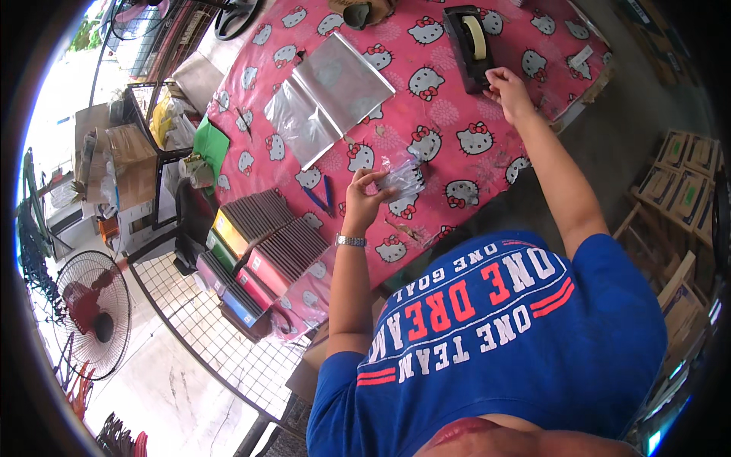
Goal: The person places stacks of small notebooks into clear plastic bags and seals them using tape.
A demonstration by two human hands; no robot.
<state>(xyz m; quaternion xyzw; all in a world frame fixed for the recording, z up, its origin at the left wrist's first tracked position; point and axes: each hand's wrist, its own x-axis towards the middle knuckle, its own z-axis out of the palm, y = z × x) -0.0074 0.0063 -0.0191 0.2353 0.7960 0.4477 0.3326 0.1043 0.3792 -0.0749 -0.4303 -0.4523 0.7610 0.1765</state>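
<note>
My left hand [364, 199], with a watch on its wrist, pinches a small clear plastic packet [403, 181] over the near part of the table. Something greyish shows through the film, too unclear to name. Farther off to the right, my right hand [509, 90] is closed at the near end of a black tape dispenser [457, 47]. A roll of pale tape [474, 38] sits in that dispenser. The right fingertips are drawn together; whether a piece of tape is between them I cannot make out. Clear plastic bags [343, 87] lie flat beyond my left hand.
A pink tablecloth [449, 137] with white cat faces covers the table. Blue-handled pliers [326, 196] lie left of my left hand, near stacked dark-edged packs [266, 228]. A fan [95, 312] stands at left, with a cardboard box [129, 164] above it. Boxes [678, 186] are stacked at right.
</note>
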